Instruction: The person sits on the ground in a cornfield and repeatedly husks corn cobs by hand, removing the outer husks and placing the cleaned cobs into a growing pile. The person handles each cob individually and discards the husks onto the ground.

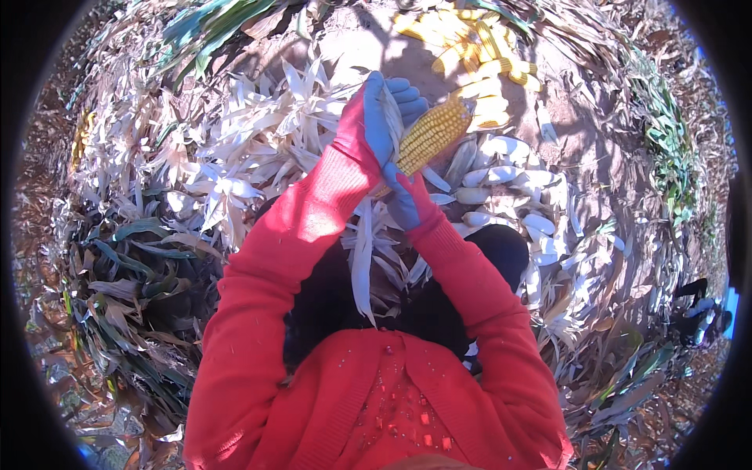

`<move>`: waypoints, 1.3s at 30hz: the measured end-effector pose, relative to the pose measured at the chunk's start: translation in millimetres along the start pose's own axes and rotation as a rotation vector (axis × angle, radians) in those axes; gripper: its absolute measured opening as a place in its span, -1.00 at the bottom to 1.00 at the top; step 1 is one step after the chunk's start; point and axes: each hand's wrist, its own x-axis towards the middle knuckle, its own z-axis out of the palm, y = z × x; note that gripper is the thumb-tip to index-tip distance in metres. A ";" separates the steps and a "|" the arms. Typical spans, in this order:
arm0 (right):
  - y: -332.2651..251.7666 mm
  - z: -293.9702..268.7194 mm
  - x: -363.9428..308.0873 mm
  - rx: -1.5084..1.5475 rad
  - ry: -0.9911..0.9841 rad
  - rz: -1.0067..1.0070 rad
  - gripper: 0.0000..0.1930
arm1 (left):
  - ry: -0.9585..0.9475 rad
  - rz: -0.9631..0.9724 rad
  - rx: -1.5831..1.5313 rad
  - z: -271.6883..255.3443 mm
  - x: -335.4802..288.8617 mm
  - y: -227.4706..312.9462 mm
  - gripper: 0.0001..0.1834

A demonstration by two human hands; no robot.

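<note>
**Sunlit soil (348, 48), one bared cob (435, 135) in the grip**

Ground: dry, dusty, shadow-streaked, with a loose heap of pale husks (262, 129) at left.

Right hand (409, 202): closed around the lower end of the cob, thumb laid along its side. Left hand (385, 116): partly open, fingers extended, a dry husk piece (390, 117) lying along the palm beside the cob; whether the fingers pinch it, cannot tell. Both hands gloved, blue-grey on the palm side, red at the back. Sleeves (270, 251) red, ribbed knit at the cuffs.

Cob: above the lap, slanting, tip to upper right. Kernels yellow, glossy, in straight rows; form stout, tapering to a duller tip. One long strip (361, 262), papery and off-white, hangs below the hands.

Beyond the cob tip: yellow cobs (487, 48), smooth and bare, piled on soil. Right of the hands: whitish, spindle-shaped ears (501, 174), side by side, near the knee (501, 254). Upper left: long green leaves (210, 33), blade-like. Lower left: darker, curled leaves (129, 274), in shade.
</note>
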 end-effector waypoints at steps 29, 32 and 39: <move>-102.3 -71.0 13.7 0.080 0.705 -0.560 -0.62 | -0.371 1.091 1.520 -3.1 -23.2 -17.4 -0.13; -94.8 -43.8 6.2 0.017 0.587 -0.444 -0.63 | -0.459 1.111 1.903 -12.2 -26.3 -41.5 -0.03; -100.4 -32.0 -0.3 -0.209 0.432 -0.389 -0.58 | -0.542 0.095 1.284 -27.1 -35.7 -32.6 -0.18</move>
